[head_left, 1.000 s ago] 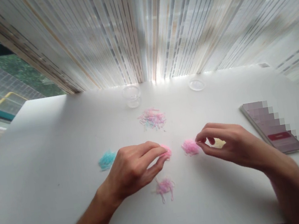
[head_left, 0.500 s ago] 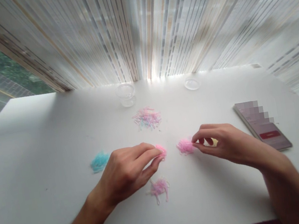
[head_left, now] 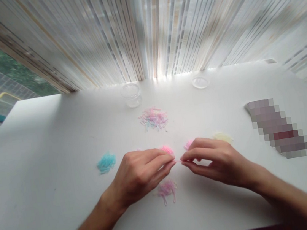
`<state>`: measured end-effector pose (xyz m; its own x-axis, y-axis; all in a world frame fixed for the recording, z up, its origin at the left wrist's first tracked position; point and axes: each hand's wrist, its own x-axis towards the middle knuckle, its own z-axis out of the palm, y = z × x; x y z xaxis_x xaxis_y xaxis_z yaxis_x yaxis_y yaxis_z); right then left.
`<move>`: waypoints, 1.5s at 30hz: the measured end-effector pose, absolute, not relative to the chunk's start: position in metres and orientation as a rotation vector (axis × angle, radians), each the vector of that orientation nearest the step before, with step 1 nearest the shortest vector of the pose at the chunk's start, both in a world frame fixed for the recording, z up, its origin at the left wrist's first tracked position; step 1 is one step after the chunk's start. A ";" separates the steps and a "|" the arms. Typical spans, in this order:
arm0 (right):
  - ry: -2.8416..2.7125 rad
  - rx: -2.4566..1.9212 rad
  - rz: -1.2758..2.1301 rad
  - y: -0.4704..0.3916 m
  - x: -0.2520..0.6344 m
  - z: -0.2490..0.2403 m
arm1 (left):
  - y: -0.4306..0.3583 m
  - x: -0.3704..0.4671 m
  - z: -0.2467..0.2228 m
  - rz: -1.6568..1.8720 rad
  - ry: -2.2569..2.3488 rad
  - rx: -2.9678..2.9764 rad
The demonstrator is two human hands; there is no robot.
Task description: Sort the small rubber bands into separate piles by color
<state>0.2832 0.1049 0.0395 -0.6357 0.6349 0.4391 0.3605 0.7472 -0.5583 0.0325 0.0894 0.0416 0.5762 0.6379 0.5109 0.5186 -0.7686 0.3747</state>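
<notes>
A thin pink rubber band [head_left: 178,161] spans the small gap between my hands. My left hand [head_left: 143,174] is closed, pinching one end between thumb and fingers. The other end sits in the closed fingertips of my right hand [head_left: 221,162]. Just beyond the left fingertips lies a bright pink pile of bands [head_left: 168,149]. A paler pink pile [head_left: 188,144] is partly covered by my right hand, and a yellow pile [head_left: 223,137] shows behind it. Nearer the front edge is a loose pinkish pile [head_left: 166,188], partly under my left fingers.
A blue pile of bands [head_left: 107,162] lies to the left. Farther back sits a mixed-colour pile [head_left: 154,118]. A clear plastic cup [head_left: 132,95] and its clear lid [head_left: 200,82] are near the curtain [head_left: 95,35]. At the right lies a pixelated phone [head_left: 278,127] on the white table [head_left: 45,146].
My right hand has moved left and toward me from the paler pink pile to meet my left hand. A band is now visible between their fingertips. The view has shifted slightly.
</notes>
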 end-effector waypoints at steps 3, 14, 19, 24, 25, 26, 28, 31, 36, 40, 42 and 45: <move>-2.298 -0.762 0.549 0.105 0.283 0.038 | 0.090 0.033 0.042 0.969 0.965 2.619; -2.380 -0.759 0.400 0.105 0.284 0.039 | 0.102 0.014 0.048 0.817 1.174 2.612; -2.433 -0.744 0.354 0.105 0.284 0.036 | 0.102 0.015 0.039 0.725 1.175 2.660; -2.468 -0.734 0.345 0.104 0.284 0.037 | 0.101 0.019 0.036 0.748 1.235 2.665; -2.470 -0.736 0.345 0.104 0.285 0.037 | 0.101 0.019 0.037 0.758 1.256 2.665; -2.471 -0.738 0.346 0.104 0.285 0.037 | 0.101 0.019 0.037 0.764 1.278 2.666; -2.473 -0.741 0.348 0.104 0.285 0.037 | 0.102 0.018 0.037 0.763 1.326 2.672; -2.478 -0.738 0.351 0.104 0.285 0.037 | 0.102 0.019 0.035 0.747 1.397 2.682; -2.494 -0.736 0.346 0.104 0.285 0.038 | 0.101 0.022 0.032 0.720 1.473 2.716; -2.488 -0.736 0.345 0.105 0.285 0.037 | 0.101 0.026 0.032 0.789 1.513 2.708; -2.476 -0.742 0.353 0.105 0.285 0.035 | 0.102 0.028 0.032 0.844 1.526 2.695; -2.448 -0.750 0.359 0.107 0.285 0.035 | 0.102 0.031 0.030 0.863 1.511 2.688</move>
<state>0.2853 0.1068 0.0345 -0.6937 0.5815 0.4250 0.4348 0.8085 -0.3966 0.0309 0.1020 0.0299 0.4099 0.7754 0.4804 0.8078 -0.5532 0.2036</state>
